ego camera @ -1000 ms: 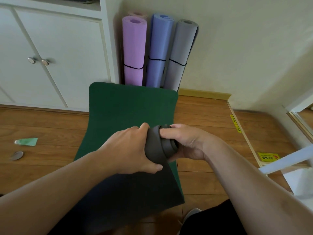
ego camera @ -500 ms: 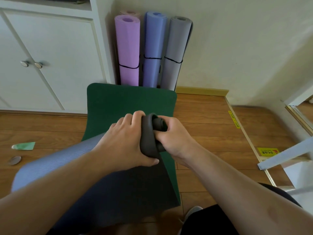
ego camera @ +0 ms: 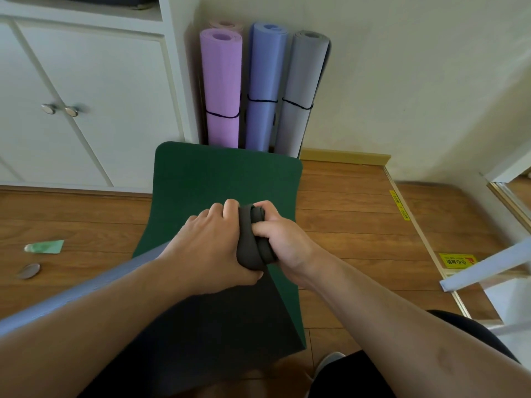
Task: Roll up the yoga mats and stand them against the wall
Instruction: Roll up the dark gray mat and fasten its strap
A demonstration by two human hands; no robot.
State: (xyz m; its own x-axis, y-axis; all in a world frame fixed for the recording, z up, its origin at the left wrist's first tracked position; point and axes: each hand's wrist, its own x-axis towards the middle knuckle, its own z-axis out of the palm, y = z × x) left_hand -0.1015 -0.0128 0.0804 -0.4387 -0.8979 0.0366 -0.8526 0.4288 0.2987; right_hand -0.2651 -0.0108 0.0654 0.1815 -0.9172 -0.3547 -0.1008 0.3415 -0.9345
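A green yoga mat (ego camera: 224, 179) with a dark underside lies on the wood floor, its far end near the wall. Its near end is curled into a tight dark roll (ego camera: 253, 237). My left hand (ego camera: 209, 248) wraps over the roll from the left, and my right hand (ego camera: 281, 239) grips its right end. A bluish mat (ego camera: 86, 288) lies flat under my left forearm. Against the wall stand rolled mats: purple (ego camera: 221, 87), blue (ego camera: 264, 84) and grey (ego camera: 301, 90), each tied with a black band, with a pink one (ego camera: 225, 24) behind.
White cabinet doors with round knobs (ego camera: 60, 110) stand at the left. A green tube (ego camera: 44, 247) and a small round disc (ego camera: 28, 271) lie on the floor at the left. A white frame (ego camera: 488, 265) and a yellow sticker (ego camera: 457, 259) sit at the right. My shoe (ego camera: 330, 361) shows below.
Both hands have drawn closer together on the roll, which looks tighter. The view has shifted, bringing the bluish mat into sight at the left.
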